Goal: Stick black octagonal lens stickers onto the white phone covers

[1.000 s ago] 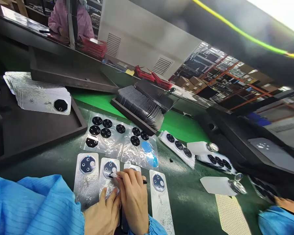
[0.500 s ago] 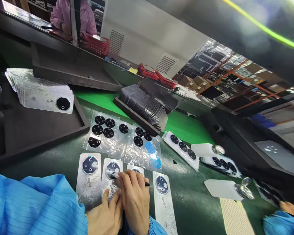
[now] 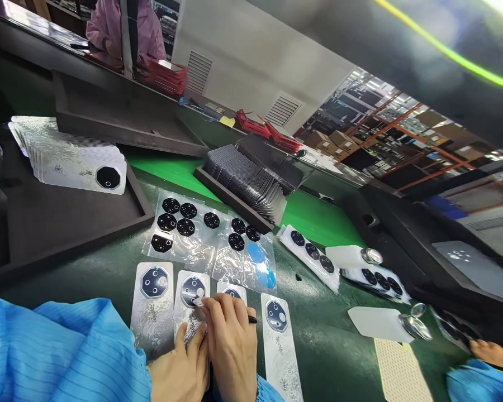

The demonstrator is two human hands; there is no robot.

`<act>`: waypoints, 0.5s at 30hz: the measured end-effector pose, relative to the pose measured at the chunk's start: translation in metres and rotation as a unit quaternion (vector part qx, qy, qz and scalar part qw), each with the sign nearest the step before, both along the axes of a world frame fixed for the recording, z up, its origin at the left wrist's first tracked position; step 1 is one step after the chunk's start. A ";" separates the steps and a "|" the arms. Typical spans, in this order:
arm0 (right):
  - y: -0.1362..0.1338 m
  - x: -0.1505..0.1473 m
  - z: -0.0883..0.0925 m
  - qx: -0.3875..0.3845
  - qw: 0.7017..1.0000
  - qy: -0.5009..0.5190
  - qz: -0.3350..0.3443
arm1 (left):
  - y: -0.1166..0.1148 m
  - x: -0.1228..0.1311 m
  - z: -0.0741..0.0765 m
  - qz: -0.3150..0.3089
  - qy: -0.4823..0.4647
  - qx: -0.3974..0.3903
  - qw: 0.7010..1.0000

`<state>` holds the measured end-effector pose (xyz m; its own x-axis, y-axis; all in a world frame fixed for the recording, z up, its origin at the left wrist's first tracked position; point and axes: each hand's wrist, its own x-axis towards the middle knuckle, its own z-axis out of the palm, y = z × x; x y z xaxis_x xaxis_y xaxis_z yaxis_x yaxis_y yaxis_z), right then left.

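Four silvery panels lie in a row in front of me, each with a dark octagonal patch near its top. My left hand (image 3: pixel 180 371) rests on the lower part of the second panel (image 3: pixel 183 321), fingers stretched and apart. Over that panel, my right hand (image 3: pixel 233 346) pinches a thin black-ended tool (image 3: pixel 252 320). A small whitish piece (image 3: pixel 198 302) shows at its fingertips, by the lower edge of the octagonal patch (image 3: pixel 191 290); its kind is unclear. The third panel (image 3: pixel 224 287) is partly hidden by my right hand. The leftmost panel (image 3: pixel 151 321) and rightmost panel (image 3: pixel 281 346) lie untouched.
Clear sheets (image 3: pixel 201 245) with black octagons lie behind the panels. A dark tray (image 3: pixel 67 223) holds stacked panels (image 3: pixel 71 159) at left. A box (image 3: pixel 235 198) of dark plates stands behind. Metal-topped bottles (image 3: pixel 414 324) and another person's hand (image 3: pixel 492 353) are at right.
My right hand has shifted very slightly, with the whitish piece a little lower and to the right. The other person's hand at right has moved slightly left. My left hand stays put.
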<state>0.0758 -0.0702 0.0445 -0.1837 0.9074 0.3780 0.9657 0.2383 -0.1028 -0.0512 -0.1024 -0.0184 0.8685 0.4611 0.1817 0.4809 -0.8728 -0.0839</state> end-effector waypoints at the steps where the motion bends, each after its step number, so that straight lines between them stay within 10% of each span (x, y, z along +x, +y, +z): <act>1: 0.000 0.000 0.000 0.001 1.000 -0.002 -0.001 | 0.002 -0.002 0.004 -0.006 0.000 0.004 1.000; 8: 0.000 0.001 0.004 -0.015 1.000 -0.013 -0.001 | 0.016 -0.015 0.036 -0.035 -0.005 0.024 0.999; 15: 0.014 0.000 0.011 -0.013 0.999 0.032 0.000 | 0.011 -0.010 0.026 -0.021 0.009 0.018 1.000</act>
